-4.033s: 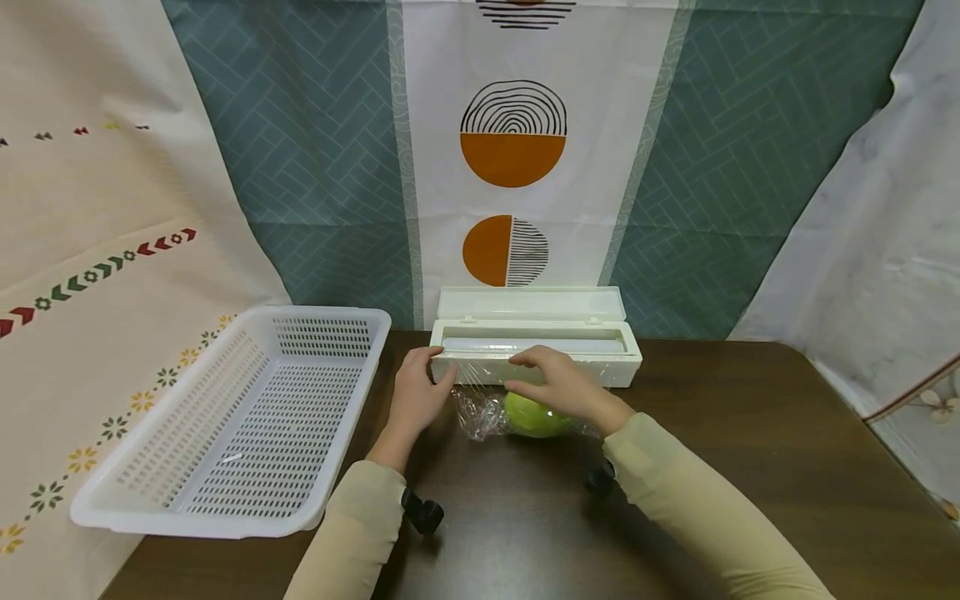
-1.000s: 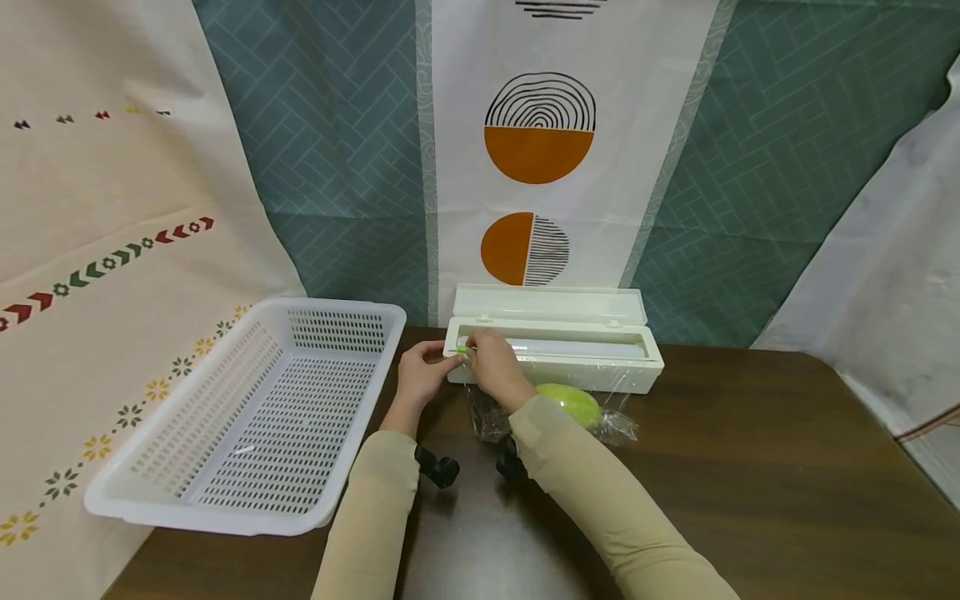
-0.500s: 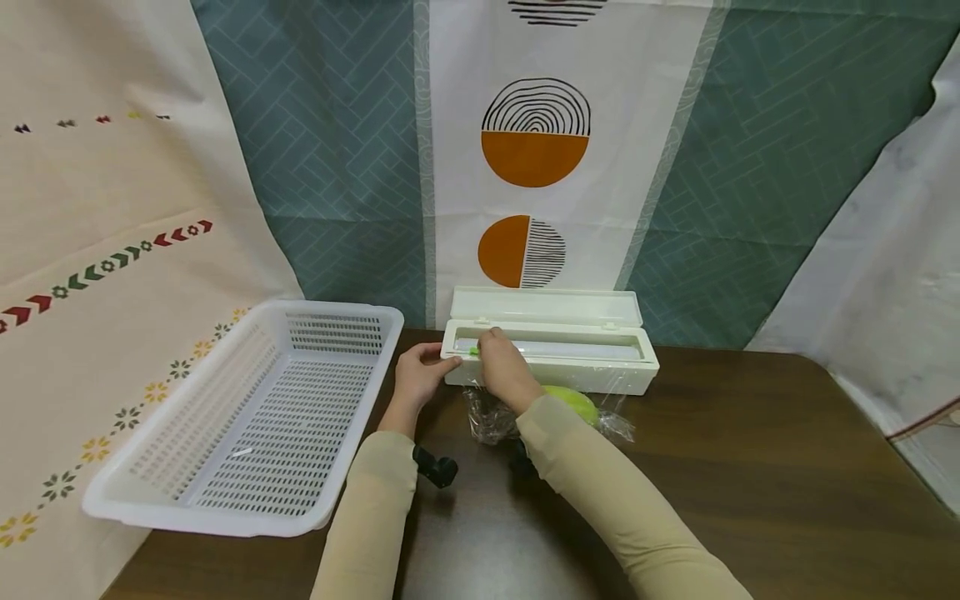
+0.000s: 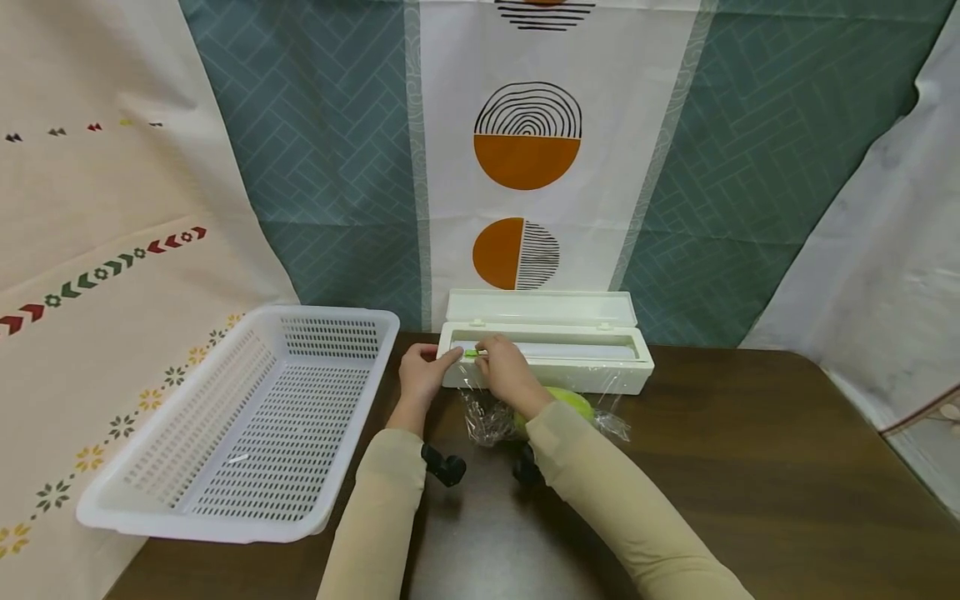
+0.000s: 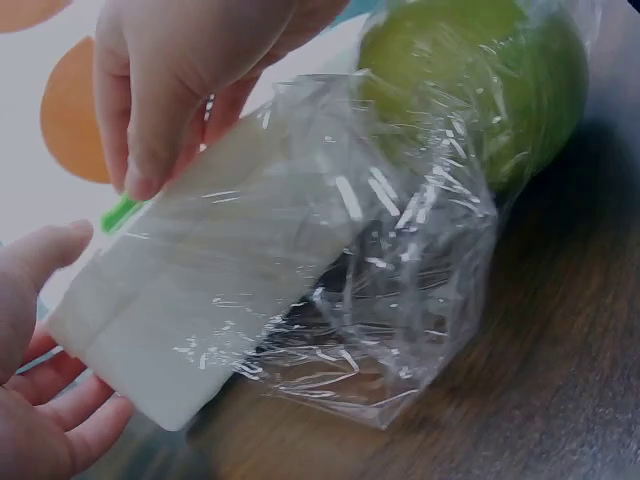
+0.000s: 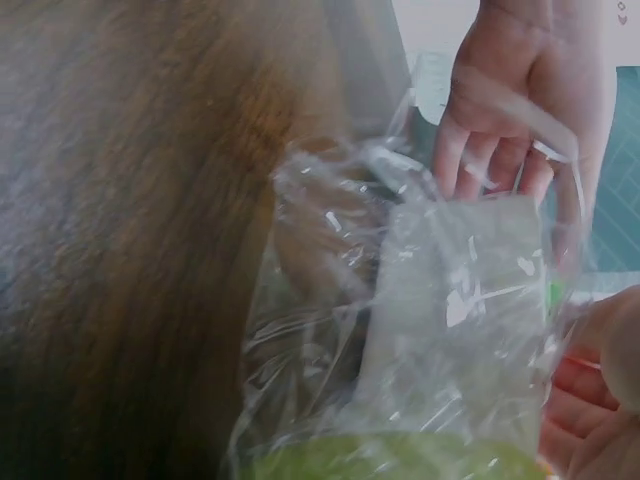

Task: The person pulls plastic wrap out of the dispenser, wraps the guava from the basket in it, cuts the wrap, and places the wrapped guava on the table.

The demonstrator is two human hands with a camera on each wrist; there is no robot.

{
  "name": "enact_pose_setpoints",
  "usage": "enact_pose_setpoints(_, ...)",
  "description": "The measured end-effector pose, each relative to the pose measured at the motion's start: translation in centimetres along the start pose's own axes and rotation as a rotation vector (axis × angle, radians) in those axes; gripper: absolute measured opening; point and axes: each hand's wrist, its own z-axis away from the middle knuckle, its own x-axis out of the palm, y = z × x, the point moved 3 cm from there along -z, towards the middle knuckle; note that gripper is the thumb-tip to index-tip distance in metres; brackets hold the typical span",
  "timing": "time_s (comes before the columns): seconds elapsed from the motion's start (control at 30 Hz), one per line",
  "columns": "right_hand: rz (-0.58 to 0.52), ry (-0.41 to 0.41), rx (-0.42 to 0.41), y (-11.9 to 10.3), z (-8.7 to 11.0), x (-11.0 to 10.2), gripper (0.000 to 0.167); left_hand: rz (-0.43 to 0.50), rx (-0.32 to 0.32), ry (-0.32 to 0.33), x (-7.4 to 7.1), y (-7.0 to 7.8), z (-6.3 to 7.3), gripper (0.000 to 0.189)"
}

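Note:
A white cling film box [image 4: 555,377] stands at the back of the table with its lid raised and a roll inside. My left hand [image 4: 420,379] holds its left end, thumb at the top front edge and fingers around the end. My right hand [image 4: 508,375] pinches a small green slider cutter [image 4: 471,353] on the box's front rim, near the left end; its fingertips partly cover the slider in the left wrist view. Clear film [image 5: 420,320] hangs crumpled from the rim over a round green fruit [image 5: 480,90] in front of the box. The right forearm partly hides the fruit in the head view.
A white perforated basket [image 4: 202,530] stands to the left, with a small white scrap [image 4: 238,458] inside. Patterned cloths hang behind and beside the dark wooden table [image 4: 720,450].
Four seconds ago my right hand was over the fruit; it has since moved left to the slider. During the last second, hand and slider have shifted slightly right along the rim. The left hand keeps its place.

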Motion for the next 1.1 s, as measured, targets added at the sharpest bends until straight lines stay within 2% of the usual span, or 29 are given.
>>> enact_pose_setpoints(0.13,-0.019,0.001,-0.003,0.53,-0.07,0.27,0.030,-0.005,-0.005,0.027,0.23,-0.07,0.12,0.049)
enact_pose_setpoints(0.37,-0.025,0.076,-0.051,0.97,-0.48,0.57,0.027,0.032,0.000,0.034,0.46,-0.25,0.36,0.046)
enact_pose_setpoints(0.6,-0.042,0.107,-0.059,1.03,-0.36,0.76,0.023,0.059,-0.002,0.038,0.59,-0.60,0.40,0.044)
enact_pose_setpoints(0.8,-0.038,0.122,-0.059,1.14,-0.33,0.74,0.022,0.071,0.020,0.052,0.69,-0.51,0.50,0.042)
enact_pose_setpoints(1.1,-0.029,0.116,-0.055,1.13,-0.40,0.70,0.020,0.073,0.004,0.046,0.69,-0.51,0.69,0.043)
